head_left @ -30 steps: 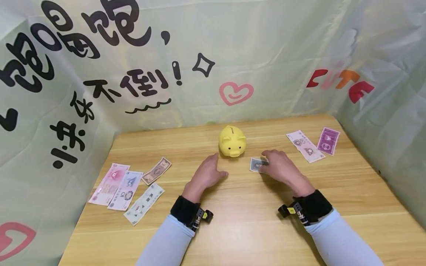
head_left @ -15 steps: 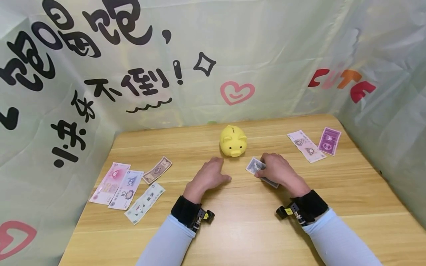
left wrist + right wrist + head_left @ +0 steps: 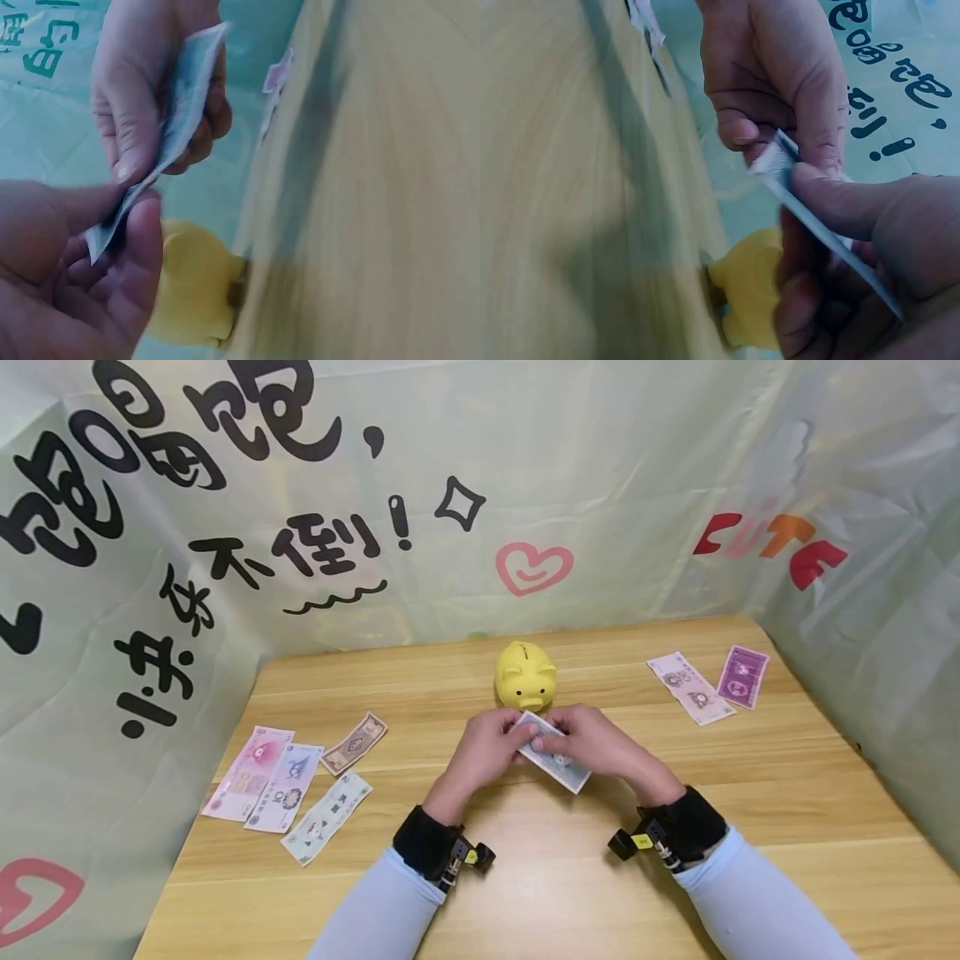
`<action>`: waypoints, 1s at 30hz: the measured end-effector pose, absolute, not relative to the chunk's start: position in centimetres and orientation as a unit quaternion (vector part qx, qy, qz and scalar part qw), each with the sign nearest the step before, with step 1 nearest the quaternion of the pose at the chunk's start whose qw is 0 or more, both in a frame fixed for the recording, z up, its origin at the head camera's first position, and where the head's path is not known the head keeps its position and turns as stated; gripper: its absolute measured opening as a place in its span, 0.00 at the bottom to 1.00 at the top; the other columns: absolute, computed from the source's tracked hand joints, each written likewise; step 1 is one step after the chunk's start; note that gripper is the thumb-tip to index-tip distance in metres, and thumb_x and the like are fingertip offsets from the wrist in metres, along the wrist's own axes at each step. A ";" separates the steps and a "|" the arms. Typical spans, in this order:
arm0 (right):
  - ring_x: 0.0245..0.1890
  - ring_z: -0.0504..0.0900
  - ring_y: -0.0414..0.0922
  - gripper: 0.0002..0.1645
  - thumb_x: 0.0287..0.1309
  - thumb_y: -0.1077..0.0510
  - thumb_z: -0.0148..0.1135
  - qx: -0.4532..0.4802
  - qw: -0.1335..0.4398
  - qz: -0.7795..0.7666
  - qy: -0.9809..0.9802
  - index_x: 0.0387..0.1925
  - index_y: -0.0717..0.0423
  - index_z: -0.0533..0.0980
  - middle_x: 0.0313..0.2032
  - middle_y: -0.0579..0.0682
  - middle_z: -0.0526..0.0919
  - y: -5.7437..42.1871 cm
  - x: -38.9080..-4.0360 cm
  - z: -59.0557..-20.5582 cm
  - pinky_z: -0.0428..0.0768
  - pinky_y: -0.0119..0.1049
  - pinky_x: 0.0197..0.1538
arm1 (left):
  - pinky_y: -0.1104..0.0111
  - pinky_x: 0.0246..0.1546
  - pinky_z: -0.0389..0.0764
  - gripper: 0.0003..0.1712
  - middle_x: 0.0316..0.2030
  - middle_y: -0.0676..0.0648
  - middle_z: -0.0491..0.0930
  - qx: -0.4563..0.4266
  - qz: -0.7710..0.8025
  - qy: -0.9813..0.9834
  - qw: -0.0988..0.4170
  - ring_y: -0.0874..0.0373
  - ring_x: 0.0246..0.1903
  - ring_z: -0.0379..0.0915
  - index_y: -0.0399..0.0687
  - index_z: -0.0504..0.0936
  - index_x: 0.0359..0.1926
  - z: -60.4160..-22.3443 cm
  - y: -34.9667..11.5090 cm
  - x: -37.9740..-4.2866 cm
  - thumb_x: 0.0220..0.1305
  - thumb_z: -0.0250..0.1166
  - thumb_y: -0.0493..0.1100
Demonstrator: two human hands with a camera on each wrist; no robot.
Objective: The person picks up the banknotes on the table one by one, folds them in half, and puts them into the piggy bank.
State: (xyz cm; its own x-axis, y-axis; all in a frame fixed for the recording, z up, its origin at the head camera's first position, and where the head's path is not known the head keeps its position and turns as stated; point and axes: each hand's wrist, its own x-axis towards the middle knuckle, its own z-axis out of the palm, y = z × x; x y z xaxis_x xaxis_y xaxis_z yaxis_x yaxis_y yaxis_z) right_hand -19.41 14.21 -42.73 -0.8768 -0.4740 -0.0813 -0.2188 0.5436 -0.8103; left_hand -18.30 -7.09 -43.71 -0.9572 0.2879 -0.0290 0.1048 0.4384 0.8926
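Note:
Both hands hold one grey-blue banknote (image 3: 572,773) in front of the yellow piggy bank (image 3: 525,672). My left hand (image 3: 486,750) pinches its left end between thumb and fingers. Nearer the middle of the note, my right hand (image 3: 603,745) grips it with the thumb on top and the fingers underneath. The left wrist view shows the banknote (image 3: 184,101) raised off the table and tilted, the two thumbs close together. A slot shows on the top of the piggy bank, and its snout points toward the hands.
On the left lie a pink banknote (image 3: 247,774), a pale violet one (image 3: 285,789), a brown one (image 3: 354,744) and a green one (image 3: 326,818). Toward the back right are a light purple banknote (image 3: 692,687) and a dark purple one (image 3: 742,677). A printed cloth (image 3: 615,510) stands behind the table.
My right hand has picked the grey-blue banknote up off the table and brought it left. My left hand, earlier resting without anything, has moved slightly right and now pinches the note too.

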 end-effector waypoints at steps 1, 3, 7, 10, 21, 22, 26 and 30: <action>0.26 0.81 0.43 0.12 0.69 0.52 0.70 -0.196 0.143 -0.445 0.862 0.36 0.57 0.84 0.28 0.48 0.84 14.1 -19.5 -42.6 0.79 0.32 0.27 | 0.66 0.23 0.82 0.11 0.26 0.50 0.84 0.103 0.545 0.828 0.084 0.49 0.26 0.84 0.48 0.87 0.39 -43.7 -7.3 -18.4 0.76 0.67 0.50; 0.26 0.81 0.44 0.12 0.71 0.53 0.68 -0.185 0.137 -0.464 0.856 0.38 0.59 0.84 0.30 0.50 0.86 14.3 -19.7 -42.3 0.80 0.33 0.27 | 0.57 0.28 0.89 0.12 0.28 0.47 0.86 0.078 0.587 0.802 0.076 0.50 0.26 0.85 0.44 0.88 0.40 -43.4 -7.8 -18.8 0.75 0.67 0.47; 0.25 0.80 0.46 0.10 0.72 0.58 0.66 -0.152 0.129 -0.498 0.844 0.39 0.63 0.84 0.29 0.51 0.85 15.0 -20.1 -41.9 0.80 0.36 0.26 | 0.47 0.41 0.91 0.13 0.36 0.41 0.88 0.041 0.644 0.760 0.080 0.50 0.28 0.87 0.35 0.88 0.44 -42.9 -9.1 -19.5 0.76 0.66 0.44; 0.23 0.76 0.44 0.12 0.73 0.57 0.66 -0.121 0.114 -0.515 0.841 0.40 0.65 0.84 0.25 0.48 0.82 15.3 -20.2 -41.6 0.78 0.35 0.24 | 0.50 0.44 0.91 0.14 0.41 0.37 0.87 0.027 0.660 0.745 0.096 0.39 0.36 0.88 0.33 0.87 0.48 -42.6 -9.8 -19.7 0.77 0.64 0.42; 0.23 0.82 0.38 0.21 0.77 0.52 0.62 -0.050 0.076 -0.616 0.782 0.50 0.70 0.84 0.28 0.53 0.87 14.8 -20.2 -41.9 0.83 0.32 0.26 | 0.61 0.32 0.92 0.21 0.32 0.42 0.87 -0.007 0.667 0.739 0.094 0.55 0.26 0.85 0.40 0.90 0.48 -42.4 -10.3 -19.6 0.78 0.64 0.54; 0.25 0.85 0.39 0.23 0.77 0.52 0.61 -0.050 0.076 -0.631 0.770 0.51 0.71 0.83 0.31 0.53 0.89 14.7 -20.3 -42.0 0.87 0.34 0.29 | 0.60 0.34 0.92 0.23 0.34 0.41 0.88 -0.007 0.679 0.728 0.097 0.52 0.28 0.88 0.39 0.89 0.48 -42.4 -10.3 -19.6 0.79 0.62 0.55; 0.29 0.88 0.41 0.24 0.77 0.52 0.62 -0.050 0.064 -0.661 0.746 0.49 0.74 0.81 0.35 0.55 0.90 14.3 -20.4 -42.6 0.91 0.40 0.35 | 0.54 0.44 0.92 0.20 0.43 0.38 0.89 -0.003 0.695 0.712 0.096 0.40 0.41 0.90 0.36 0.87 0.52 -42.3 -10.1 -19.7 0.80 0.61 0.50; 0.28 0.88 0.44 0.24 0.72 0.61 0.67 -0.043 0.061 -0.662 0.746 0.60 0.72 0.74 0.32 0.57 0.88 14.1 -20.5 -42.9 0.92 0.41 0.35 | 0.45 0.52 0.88 0.21 0.42 0.36 0.87 -0.006 0.699 0.708 0.102 0.34 0.44 0.88 0.38 0.79 0.65 -42.2 -10.1 -19.7 0.74 0.66 0.33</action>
